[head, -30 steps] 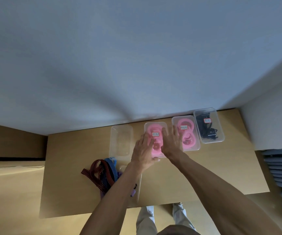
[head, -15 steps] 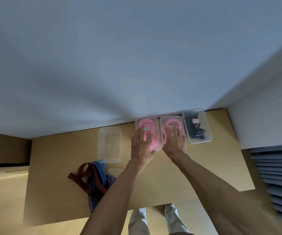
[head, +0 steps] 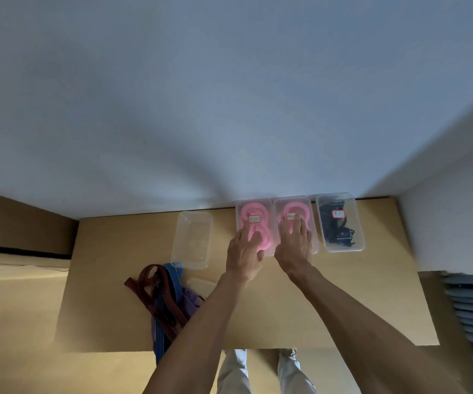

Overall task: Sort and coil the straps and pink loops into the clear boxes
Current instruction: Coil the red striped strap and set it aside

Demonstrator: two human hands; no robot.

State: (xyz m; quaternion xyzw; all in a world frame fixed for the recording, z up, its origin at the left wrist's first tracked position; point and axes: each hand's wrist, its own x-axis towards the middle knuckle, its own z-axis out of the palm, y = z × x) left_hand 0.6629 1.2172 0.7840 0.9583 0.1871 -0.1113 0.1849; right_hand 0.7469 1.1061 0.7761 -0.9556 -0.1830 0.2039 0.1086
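Both hands lie flat, fingers spread, clamped on nothing: the left hand (head: 245,251) presses 1 pink-loop box (head: 255,226), the right hand (head: 295,245) its neighbour (head: 295,220), likely seating lids or squaring them against the wall. A black-strap box (head: 340,221) stands alongside. Loose straps (head: 162,294) wait near an empty box (head: 192,240) on the worktop (head: 343,302).

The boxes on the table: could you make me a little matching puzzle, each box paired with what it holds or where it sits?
Things:
1. Box under the left hand
2. Rightmost box
3. Leftmost box in the row
4. Strap pile

Descriptions:
A. Black straps inside
B. Nothing inside
C. Pink loops inside
D. Loose on the table, brown, blue and purple

Pairs: 1-C, 2-A, 3-B, 4-D
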